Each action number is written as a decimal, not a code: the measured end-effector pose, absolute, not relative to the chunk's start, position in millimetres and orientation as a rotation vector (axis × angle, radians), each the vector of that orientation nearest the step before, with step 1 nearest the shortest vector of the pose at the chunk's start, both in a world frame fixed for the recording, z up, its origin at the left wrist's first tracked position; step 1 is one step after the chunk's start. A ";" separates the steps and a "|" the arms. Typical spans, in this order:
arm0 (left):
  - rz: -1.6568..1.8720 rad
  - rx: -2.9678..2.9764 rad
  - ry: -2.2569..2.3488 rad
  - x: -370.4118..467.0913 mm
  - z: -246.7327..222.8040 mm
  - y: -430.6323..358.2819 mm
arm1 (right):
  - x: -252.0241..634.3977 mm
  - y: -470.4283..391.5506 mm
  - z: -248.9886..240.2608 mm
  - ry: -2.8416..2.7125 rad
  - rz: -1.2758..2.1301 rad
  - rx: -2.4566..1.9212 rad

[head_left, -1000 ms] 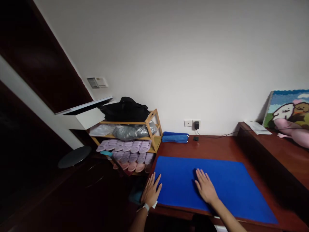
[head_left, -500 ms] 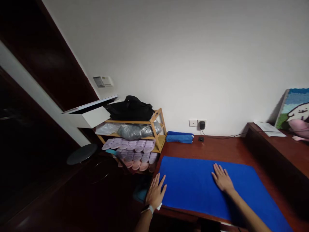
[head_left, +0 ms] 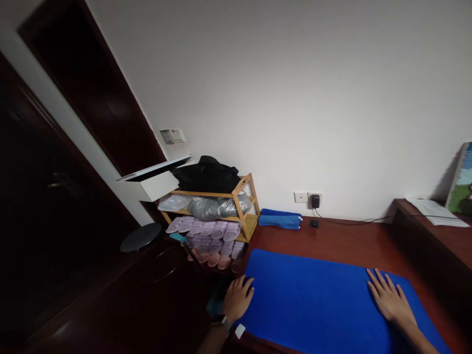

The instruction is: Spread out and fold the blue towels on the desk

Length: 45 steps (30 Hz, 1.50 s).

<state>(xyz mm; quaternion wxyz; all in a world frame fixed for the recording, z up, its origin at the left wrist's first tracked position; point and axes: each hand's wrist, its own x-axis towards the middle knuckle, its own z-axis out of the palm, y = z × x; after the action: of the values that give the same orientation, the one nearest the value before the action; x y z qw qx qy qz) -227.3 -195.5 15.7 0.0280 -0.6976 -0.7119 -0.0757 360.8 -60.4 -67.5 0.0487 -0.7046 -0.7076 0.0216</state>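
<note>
The right hand [head_left: 391, 301] lies palm down on the blue cloth [head_left: 313, 300], near its right end, fingers spread apart and gripping nothing. The cloth runs under this hand and well out to its left, as far as the left hand [head_left: 238, 299]; a narrower strip of it shows to the right. The left hand rests at the cloth's left edge, fingertips over the blue, thumb and fingers apart and slightly bent; what its palm touches is hidden. A watch [head_left: 225, 322] circles the left wrist, and a white tag [head_left: 240, 331] shows just beside it, by the cloth's near left corner. The cloth is spread flat on the red-brown table [head_left: 354, 243], most of it between the two hands. Beyond it, near the wall, lies a folded blue bundle [head_left: 280, 221], with a plug [head_left: 315, 200] in the wall socket to the right of that. Left of the table stands a wooden rack [head_left: 251, 223] bearing a black bag [head_left: 208, 178] on top and rows of slippers [head_left: 208, 228] below
</note>
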 end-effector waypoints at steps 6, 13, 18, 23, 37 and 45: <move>-0.325 -2.146 -2.150 -210.5 20.9 -118.0 | 367.0 -59.9 -75.4 -2.136 0.009 -2.081; -0.397 -2.153 -2.189 -208.9 -7.7 -74.5 | 370.0 -62.8 -79.6 -2.150 -0.062 -2.077; -0.455 -2.148 -2.200 -212.2 -23.6 -74.2 | 368.1 -57.3 -62.4 -2.166 0.039 -2.223; -0.506 -2.143 -2.205 -210.8 -26.2 -70.2 | 284.2 -54.1 -12.0 -2.234 -0.061 -2.099; -0.454 -2.159 -2.197 -216.7 -22.6 -63.0 | 182.4 -55.9 -3.2 -2.526 0.367 -1.574; -0.374 -2.193 -2.201 -219.6 -22.3 -59.7 | 403.6 -52.3 -52.7 -2.229 0.109 -2.151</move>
<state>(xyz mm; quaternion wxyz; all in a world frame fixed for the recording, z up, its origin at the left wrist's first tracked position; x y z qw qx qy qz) -219.6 -59.7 -22.3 0.0061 -0.7007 -0.7034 -0.1194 403.6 -52.3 -52.7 0.0210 -0.6939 -0.7189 0.0352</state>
